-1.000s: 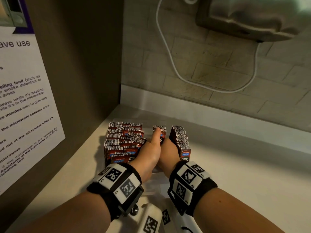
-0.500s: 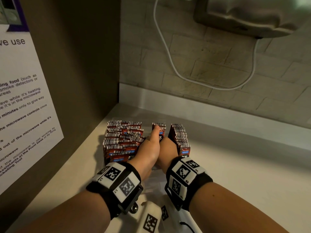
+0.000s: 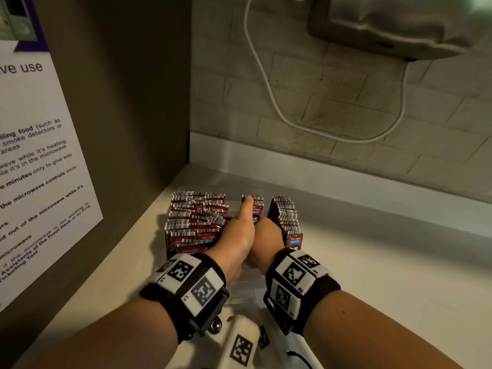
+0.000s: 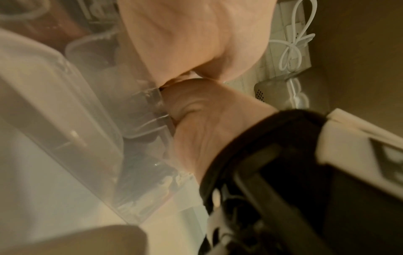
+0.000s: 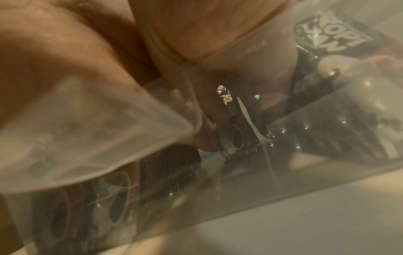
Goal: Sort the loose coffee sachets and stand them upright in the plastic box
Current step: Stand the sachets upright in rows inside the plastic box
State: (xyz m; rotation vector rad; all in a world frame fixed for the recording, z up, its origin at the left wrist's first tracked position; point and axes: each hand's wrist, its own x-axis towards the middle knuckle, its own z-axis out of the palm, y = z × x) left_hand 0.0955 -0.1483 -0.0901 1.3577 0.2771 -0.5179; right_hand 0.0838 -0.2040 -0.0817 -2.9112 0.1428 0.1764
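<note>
A clear plastic box (image 3: 247, 275) stands on the counter with red-brown coffee sachets upright in rows: a crowded left group (image 3: 197, 222), a small middle stack (image 3: 255, 206) and a right row (image 3: 286, 219). My left hand (image 3: 239, 233) reaches into the middle of the box, its straight thumb lying up against the middle stack; its fingers are hidden. My right hand (image 3: 267, 235) sits pressed beside it, fingers down inside the box. Through the box wall (image 5: 305, 138), the right fingertips (image 5: 207, 143) touch a sachet (image 5: 231, 124). The left wrist view shows only palms and the box rim (image 4: 91, 96).
A brown side panel with a white notice (image 3: 40, 169) closes the left. The brick wall behind carries a white cable (image 3: 269, 83) and a mounted grey appliance (image 3: 394, 25). Bare white counter (image 3: 386, 262) extends to the right of the box.
Both hands stay where they were in the middle of the box. Only the head view has shifted slightly.
</note>
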